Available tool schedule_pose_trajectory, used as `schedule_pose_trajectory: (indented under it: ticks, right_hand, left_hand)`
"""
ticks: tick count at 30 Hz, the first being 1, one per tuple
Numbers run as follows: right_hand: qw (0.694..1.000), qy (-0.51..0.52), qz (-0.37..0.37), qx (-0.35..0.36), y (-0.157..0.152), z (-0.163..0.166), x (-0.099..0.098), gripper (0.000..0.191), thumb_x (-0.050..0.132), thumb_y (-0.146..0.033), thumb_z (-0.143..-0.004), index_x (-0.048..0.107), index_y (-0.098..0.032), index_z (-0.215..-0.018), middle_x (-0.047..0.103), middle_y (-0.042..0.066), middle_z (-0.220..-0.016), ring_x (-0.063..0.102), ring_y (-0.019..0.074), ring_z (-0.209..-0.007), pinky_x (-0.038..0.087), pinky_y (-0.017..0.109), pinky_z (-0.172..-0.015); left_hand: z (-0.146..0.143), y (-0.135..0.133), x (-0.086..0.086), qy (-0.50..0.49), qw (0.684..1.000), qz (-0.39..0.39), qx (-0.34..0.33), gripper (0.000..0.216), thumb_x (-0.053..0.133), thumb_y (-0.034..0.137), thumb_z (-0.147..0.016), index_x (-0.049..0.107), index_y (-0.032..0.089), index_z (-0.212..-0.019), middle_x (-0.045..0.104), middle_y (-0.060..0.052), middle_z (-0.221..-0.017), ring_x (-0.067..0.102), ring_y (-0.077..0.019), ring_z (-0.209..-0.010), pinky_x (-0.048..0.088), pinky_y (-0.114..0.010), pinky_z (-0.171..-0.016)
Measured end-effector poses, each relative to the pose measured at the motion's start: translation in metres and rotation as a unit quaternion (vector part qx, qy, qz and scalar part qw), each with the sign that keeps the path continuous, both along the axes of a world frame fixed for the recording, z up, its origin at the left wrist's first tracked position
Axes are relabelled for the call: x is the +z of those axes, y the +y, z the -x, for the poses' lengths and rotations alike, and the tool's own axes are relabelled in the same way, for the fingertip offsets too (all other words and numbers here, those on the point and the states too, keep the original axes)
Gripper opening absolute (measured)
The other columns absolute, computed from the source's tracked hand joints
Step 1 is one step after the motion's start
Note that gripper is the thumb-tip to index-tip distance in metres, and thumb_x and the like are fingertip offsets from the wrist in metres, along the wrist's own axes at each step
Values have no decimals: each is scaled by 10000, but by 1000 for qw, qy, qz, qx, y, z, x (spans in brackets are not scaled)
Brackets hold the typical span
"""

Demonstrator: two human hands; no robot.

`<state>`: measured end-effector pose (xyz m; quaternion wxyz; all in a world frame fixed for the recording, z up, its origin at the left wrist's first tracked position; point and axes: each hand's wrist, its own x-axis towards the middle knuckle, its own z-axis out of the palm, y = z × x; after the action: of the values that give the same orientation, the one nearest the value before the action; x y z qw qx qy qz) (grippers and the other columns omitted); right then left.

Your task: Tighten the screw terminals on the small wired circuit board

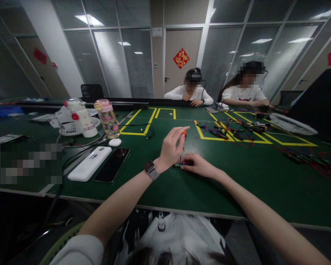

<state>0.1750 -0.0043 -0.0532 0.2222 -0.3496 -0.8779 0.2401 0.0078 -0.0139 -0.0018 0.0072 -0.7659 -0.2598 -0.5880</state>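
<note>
- Head view, my left hand [170, 148]: fingers closed around the handle of an orange-handled screwdriver [185, 135], its shaft pointing down at the board.
- Head view, my right hand [200, 166]: fingers narrow, at the right edge of the small green circuit board [178, 165]; whether they pinch it or only press it, I cannot tell.
- Circuit board: on the table [160, 197], in front of me, beneath my left hand. Tip contact: too small to confirm.
- Handling, my judgement: shaft best square to the board, with light downward pressure; a tilted tip could slip and scratch parts.
- Bracing, likewise: my right fingers should steady the edge, clear of the tip, so that the board cannot swivel.
- Nearby: black phone [112, 165] and white power bank [89, 164], to the left, well apart from the board.
</note>
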Motion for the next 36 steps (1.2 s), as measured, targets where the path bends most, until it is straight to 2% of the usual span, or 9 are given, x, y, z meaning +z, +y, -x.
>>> schedule_pose_trajectory:
  ticks: [5, 11, 16, 19, 26, 32, 36]
  right_hand:
    - [1000, 2, 10, 4, 0, 0, 0, 130, 663, -207, -816, 706, -160, -929, 682, 48, -845, 600, 177, -745, 470, 294, -708]
    - [1000, 13, 22, 3, 0, -1, -1, 134, 662, -198, -809, 699, -158, -932, 684, 53, -874, 604, 183, -777, 478, 308, -745]
    - [1000, 1, 11, 0, 0, 0, 1, 127, 657, -214, -815, 707, -166, -922, 656, 37, -814, 577, 167, -724, 454, 277, -674]
    - [1000, 0, 0, 0, -1, 1, 1, 127, 661, -210, -810, 708, -159, -917, 642, 33, -787, 569, 161, -713, 446, 269, -665]
    - [1000, 0, 2, -6, -1, 1, 1, 128, 660, -207, -807, 705, -158, -917, 653, 40, -812, 575, 164, -717, 446, 276, -672]
    - [1000, 7, 12, -5, 0, 1, -1, 130, 663, -197, -802, 706, -154, -917, 661, 38, -805, 578, 169, -718, 445, 280, -672]
    - [1000, 10, 12, -3, 0, 0, -1, 136, 667, -195, -805, 712, -153, -925, 654, 40, -807, 572, 166, -714, 441, 274, -662]
  left_hand:
    - [-1, 1, 0, -18, 1000, -8, 9, 196, 509, 205, -942, 581, 183, -1123, 643, -61, -1021, 614, -166, -950, 517, -319, -842]
    - [-1, 2, -1, -16, 998, -44, 53, 134, 589, 284, -906, 640, 201, -997, 527, -22, -861, 539, -142, -786, 495, -281, -718]
    - [0, 0, -1, -5, 1000, -9, 13, 265, 397, 195, -980, 604, 187, -1145, 586, -71, -1017, 576, -167, -959, 491, -307, -829]
    - [0, 1, -2, -5, 1000, 2, -15, 294, 359, 170, -987, 565, 185, -1197, 627, -76, -1090, 592, -170, -1026, 486, -320, -890]
    - [0, 4, -5, -16, 999, 15, -27, 239, 367, 172, -983, 565, 173, -1117, 642, -68, -1047, 612, -158, -981, 496, -301, -864]
    - [-1, 1, -1, -14, 999, -29, 9, 114, 535, 266, -934, 602, 181, -971, 590, -45, -923, 578, -154, -860, 500, -286, -764]
    - [-1, 1, -1, -14, 1000, -13, -1, 171, 449, 205, -969, 593, 183, -1058, 637, -53, -966, 609, -154, -903, 506, -291, -798]
